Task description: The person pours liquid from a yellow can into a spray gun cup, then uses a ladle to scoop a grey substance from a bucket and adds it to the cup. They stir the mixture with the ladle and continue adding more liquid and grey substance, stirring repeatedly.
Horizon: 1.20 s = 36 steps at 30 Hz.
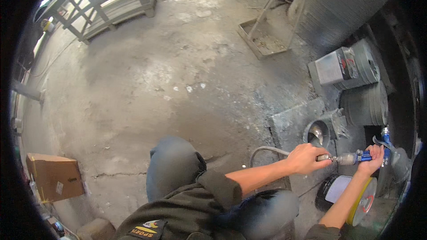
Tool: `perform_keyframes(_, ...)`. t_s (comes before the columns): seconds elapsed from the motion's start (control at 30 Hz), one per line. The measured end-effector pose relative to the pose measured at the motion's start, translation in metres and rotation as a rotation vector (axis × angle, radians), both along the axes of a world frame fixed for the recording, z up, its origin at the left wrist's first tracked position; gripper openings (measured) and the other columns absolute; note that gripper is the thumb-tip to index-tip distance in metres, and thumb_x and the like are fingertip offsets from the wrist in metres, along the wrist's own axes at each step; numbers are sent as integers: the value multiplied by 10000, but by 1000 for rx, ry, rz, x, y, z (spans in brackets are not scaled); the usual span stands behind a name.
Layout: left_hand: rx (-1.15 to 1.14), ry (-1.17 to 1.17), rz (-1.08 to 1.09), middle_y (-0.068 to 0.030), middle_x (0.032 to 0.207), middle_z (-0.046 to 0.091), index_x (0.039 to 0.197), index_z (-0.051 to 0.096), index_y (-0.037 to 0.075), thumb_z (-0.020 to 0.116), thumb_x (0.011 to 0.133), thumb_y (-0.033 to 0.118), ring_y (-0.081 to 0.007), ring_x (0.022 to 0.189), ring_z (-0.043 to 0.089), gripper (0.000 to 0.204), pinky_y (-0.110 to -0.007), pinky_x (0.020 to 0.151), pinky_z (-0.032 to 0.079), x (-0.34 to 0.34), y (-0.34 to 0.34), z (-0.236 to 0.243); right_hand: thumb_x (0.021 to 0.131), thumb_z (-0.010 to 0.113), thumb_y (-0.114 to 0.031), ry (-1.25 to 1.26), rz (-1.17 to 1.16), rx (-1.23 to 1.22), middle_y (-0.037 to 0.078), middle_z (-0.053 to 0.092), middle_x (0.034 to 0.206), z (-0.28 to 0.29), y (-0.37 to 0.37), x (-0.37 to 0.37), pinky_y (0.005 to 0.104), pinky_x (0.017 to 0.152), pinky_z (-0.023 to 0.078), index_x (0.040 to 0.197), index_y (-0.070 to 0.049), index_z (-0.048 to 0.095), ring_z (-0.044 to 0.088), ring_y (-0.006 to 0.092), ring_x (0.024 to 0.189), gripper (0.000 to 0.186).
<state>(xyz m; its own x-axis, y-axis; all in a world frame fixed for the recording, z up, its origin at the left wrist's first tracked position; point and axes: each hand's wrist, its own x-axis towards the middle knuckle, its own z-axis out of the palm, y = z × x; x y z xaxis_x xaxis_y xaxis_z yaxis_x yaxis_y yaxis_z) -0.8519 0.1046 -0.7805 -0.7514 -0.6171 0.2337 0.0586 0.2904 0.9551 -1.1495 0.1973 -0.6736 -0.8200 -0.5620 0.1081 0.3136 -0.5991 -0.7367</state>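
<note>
My left hand (306, 158) grips the metal end fitting of a grey hose (266, 150) that curves down toward my knee. My right hand (372, 159) holds a blue-handled air tool (361, 156) by its blue body. The hose fitting and the silver neck of the tool meet between my two hands, low at the right of the view. Just above them sits a small round metal cup (316, 132) on a grey block.
A square metal can (334, 66) leans on stacks of grey metal discs (365, 103) at the right. A yellow-rimmed disc (364, 200) lies under my right forearm. A metal dustpan-like tray (265, 40) stands further off, a cardboard box (54, 175) at lower left, a metal frame (106, 0) at upper left.
</note>
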Motion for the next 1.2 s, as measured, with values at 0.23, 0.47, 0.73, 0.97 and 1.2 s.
perform_keyframes(0.23, -279, -604, 127, -181, 892, 715, 1083, 652, 84, 614, 936, 427, -391, 826, 694, 375, -512, 714, 554, 38, -142, -93, 1026, 566, -234, 186, -24, 472, -73, 278, 611, -45, -2, 34, 238, 460, 244, 687, -183, 409, 253, 48, 500, 377)
perform_keyframes(0.47, 124, -1164, 277, -122, 655, 690, 722, 708, -10, 682, 793, 98, -227, 592, 716, 132, -359, 569, 594, 165, -283, -81, 967, 664, -199, 265, 225, 969, -76, 475, 590, -137, 53, 118, 249, 430, 311, 738, -161, 583, 411, 61, 459, 246)
perform_keyframes(0.73, -169, -1359, 431, -180, 792, 735, 822, 734, -38, 715, 773, 192, -294, 740, 744, 235, -390, 725, 603, 221, -273, -65, 914, 729, -161, 133, 399, 995, -38, 502, 583, -162, 53, 195, 245, 411, 332, 802, -76, 588, 421, 57, 436, 200)
perform_keyframes(0.97, -508, -1242, 498, -240, 948, 715, 905, 741, 1, 673, 769, 205, -380, 946, 706, 254, -457, 821, 572, 221, -269, -81, 878, 758, -215, 184, 546, 1112, -27, 547, 632, -211, 71, 209, 263, 446, 396, 899, -55, 626, 488, 68, 498, 209)
perform_keyframes(1.2, -611, -1159, 440, -197, 903, 729, 915, 763, 55, 721, 828, 313, -373, 869, 709, 275, -465, 780, 573, 181, -263, -69, 863, 777, -256, 195, 545, 1159, -11, 567, 643, -235, 51, 227, 283, 449, 407, 943, -25, 637, 508, 91, 495, 281)
